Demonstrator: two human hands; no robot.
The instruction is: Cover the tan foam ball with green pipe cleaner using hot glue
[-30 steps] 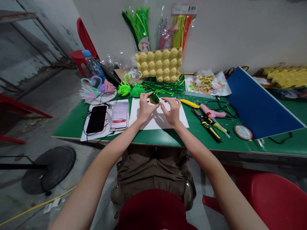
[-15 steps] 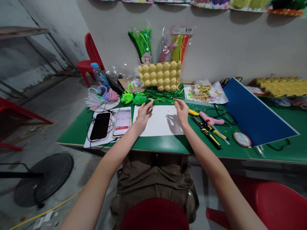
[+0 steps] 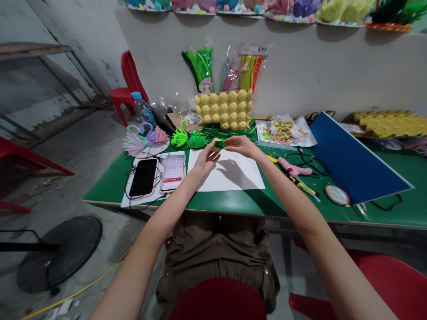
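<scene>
My left hand point(image 3: 204, 161) is closed on a small yellow and green piece point(image 3: 218, 143), which looks like a cut egg-tray cup. It is held above a white sheet of paper point(image 3: 230, 175). My right hand point(image 3: 245, 146) reaches in from the right with its fingertips pressed together against that piece. Whatever those fingertips pinch is too small to make out. Just behind the hands lie green pipe cleaners point(image 3: 233, 133). To the left stand a bright green pipe-cleaner swan point(image 3: 180, 135) and a darker green fuzzy bundle point(image 3: 196, 140).
A yellow egg tray point(image 3: 223, 108) leans at the back. On the right lie a pink glue gun point(image 3: 293, 168), pliers partly under my forearm, a tape roll point(image 3: 336, 194) and a blue board point(image 3: 356, 160). Phones point(image 3: 143, 178) with tangled cables lie left, before a water bottle point(image 3: 143, 109).
My right hand has moved left across the paper to meet my left hand at the small piece. The right forearm now covers part of the pliers. The view has tilted up slightly.
</scene>
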